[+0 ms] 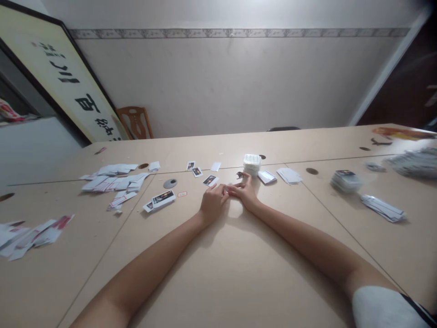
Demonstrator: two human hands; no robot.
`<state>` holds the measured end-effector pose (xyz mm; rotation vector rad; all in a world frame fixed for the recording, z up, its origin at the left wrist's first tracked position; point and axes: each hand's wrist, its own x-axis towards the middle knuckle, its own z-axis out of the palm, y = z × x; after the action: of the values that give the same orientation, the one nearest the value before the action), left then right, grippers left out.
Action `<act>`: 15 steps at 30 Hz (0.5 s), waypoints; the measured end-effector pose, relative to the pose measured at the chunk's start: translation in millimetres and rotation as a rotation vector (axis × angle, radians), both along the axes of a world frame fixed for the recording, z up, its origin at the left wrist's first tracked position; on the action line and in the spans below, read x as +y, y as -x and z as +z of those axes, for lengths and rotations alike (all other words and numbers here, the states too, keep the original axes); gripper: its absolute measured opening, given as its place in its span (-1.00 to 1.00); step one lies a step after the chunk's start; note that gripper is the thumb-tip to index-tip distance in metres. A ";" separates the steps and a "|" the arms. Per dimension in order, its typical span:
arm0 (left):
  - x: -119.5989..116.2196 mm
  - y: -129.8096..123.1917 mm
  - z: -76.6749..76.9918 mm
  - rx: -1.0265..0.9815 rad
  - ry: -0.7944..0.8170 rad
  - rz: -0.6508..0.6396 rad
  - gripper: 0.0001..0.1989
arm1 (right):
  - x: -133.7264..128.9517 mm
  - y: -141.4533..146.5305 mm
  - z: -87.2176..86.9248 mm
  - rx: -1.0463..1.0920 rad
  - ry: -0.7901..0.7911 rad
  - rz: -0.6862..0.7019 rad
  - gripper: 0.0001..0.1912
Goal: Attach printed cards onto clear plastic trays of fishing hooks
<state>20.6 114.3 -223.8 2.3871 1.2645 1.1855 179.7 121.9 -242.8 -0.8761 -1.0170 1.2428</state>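
Your right sleeve (385,306) is a pale, greyish white, and its loose, rounded edge sits near your elbow. Toward the lower right corner of the head view, a black band (414,306) crosses the fabric at a slant, with a thin pale line along it. Both your forearms are uncovered, slender and smooth in outline, tapering to narrow wrists. Your left hand (214,202) and right hand (247,193) are bare, with slim fingers.
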 end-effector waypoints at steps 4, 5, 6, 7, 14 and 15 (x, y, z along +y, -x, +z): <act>-2.5 1.6 0.8 -0.059 0.051 0.010 -0.88 | -0.7 0.1 2.5 0.033 0.009 0.017 -0.05; -3.6 1.6 0.8 -0.079 0.064 0.011 -0.85 | -0.7 0.0 3.4 0.063 0.014 0.027 -0.05; -4.6 1.5 0.8 -0.102 0.078 0.011 -0.82 | -0.4 -0.1 4.2 0.098 0.021 0.038 -0.04; -5.4 1.2 0.6 -0.129 0.093 0.011 -0.79 | 0.0 -0.2 5.0 0.131 0.030 0.050 -0.03; 5.0 1.3 -3.8 -0.444 0.231 0.043 -0.76 | 8.5 -3.4 3.3 0.245 0.086 0.107 -0.07; 8.3 2.1 -5.2 -0.496 0.251 0.054 -0.74 | 10.2 -4.3 2.6 0.251 0.091 0.117 -0.09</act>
<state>18.5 122.7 -228.9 1.7461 1.2241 1.4204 184.0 132.1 -240.3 -0.7157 -0.8252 1.4673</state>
